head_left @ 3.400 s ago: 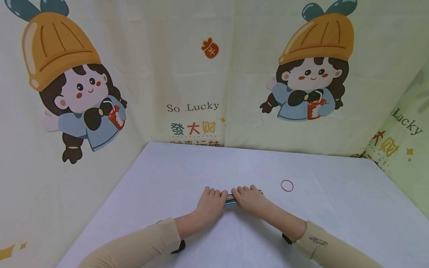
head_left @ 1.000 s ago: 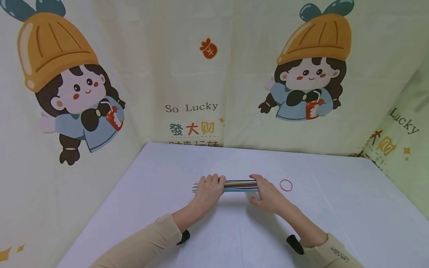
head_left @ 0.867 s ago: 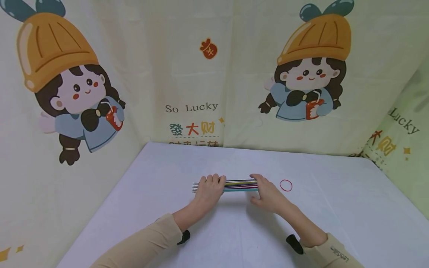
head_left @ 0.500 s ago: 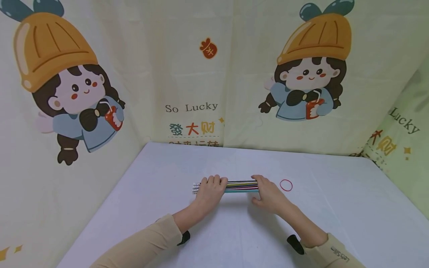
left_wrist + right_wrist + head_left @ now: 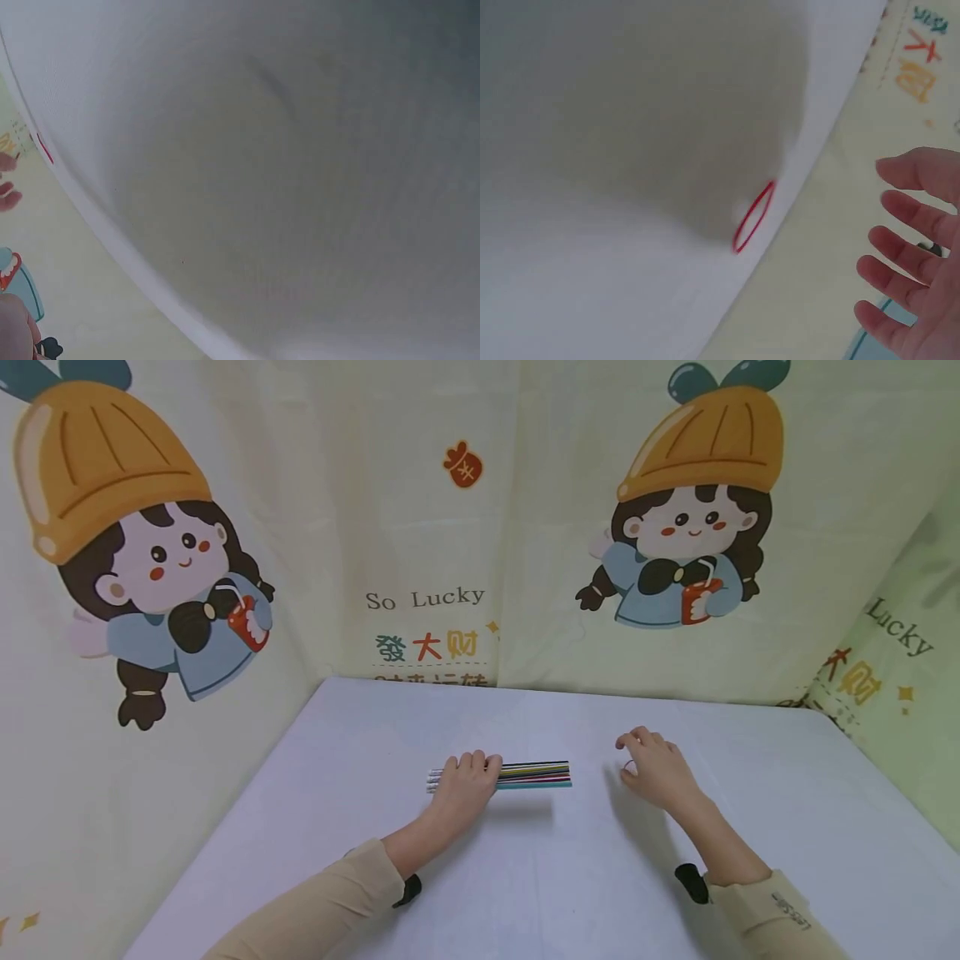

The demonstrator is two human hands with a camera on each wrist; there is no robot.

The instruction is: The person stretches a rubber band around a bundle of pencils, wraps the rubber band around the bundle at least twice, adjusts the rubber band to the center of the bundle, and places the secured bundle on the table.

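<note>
A bundle of thin coloured pencils [image 5: 534,775] with silvery left ends lies level above the white table, its shadow below. My left hand [image 5: 467,789] grips it from above near the left end, fingers curled round it; the bundle's right part sticks out free. My right hand [image 5: 660,777] hovers farther right, away from the bundle, fingers spread and slightly bent, holding nothing. Under it lies a thin red ring like a rubber band [image 5: 748,217], mostly hidden by that hand in the head view. In the left wrist view only a bit of my left hand [image 5: 15,330] shows.
The white-covered table [image 5: 540,877] carries the red ring on its right half. A cream curtain [image 5: 420,543] with printed cartoon figures stands behind and along the sides of the table. A dark wrist piece [image 5: 692,883] hangs under my right forearm.
My right hand has left the bundle's right end and moved right to above the red ring. Earlier, both hands gripped the bundle lower and nearer; my left hand still holds it.
</note>
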